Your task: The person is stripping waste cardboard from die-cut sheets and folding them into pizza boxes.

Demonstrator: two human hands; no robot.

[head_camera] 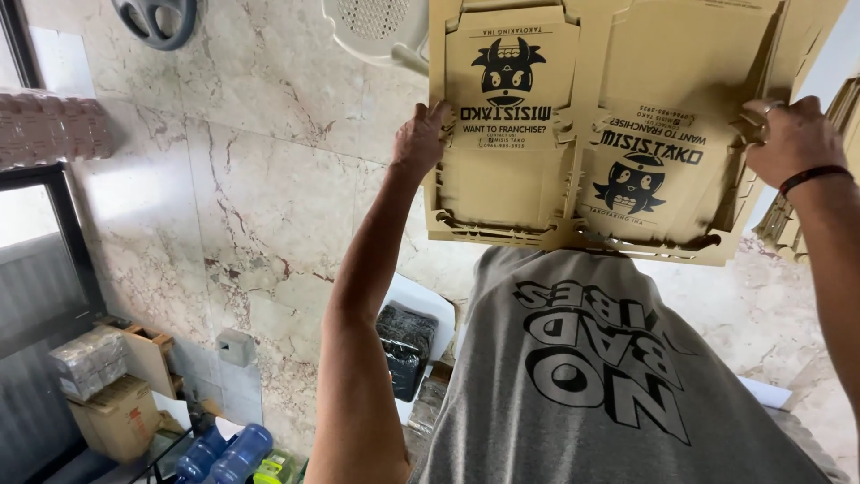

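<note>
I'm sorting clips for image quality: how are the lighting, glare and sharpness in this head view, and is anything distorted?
Head view: even daylight, with soft glare on the marble wall and a blown-out window at far left; the flat cardboard box sheets held by the left hand and right hand are sharp, their near edge in shadow; wide-angle stretch bends the forearms and frame edges; the whole scene looks upside down.

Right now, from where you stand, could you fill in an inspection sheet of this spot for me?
Surface: marble-look tiled floor, bare in the middle.
Job's things: stack of flat, printed cardboard box blanks, held up.
Clutter: blue water bottles, cardboard box, black bag, white plastic chair.
Hands: left hand grips the stack's left edge; right hand grips its right edge.
Cables: nothing seen.
Surroundings: dark-framed glass door.
</note>
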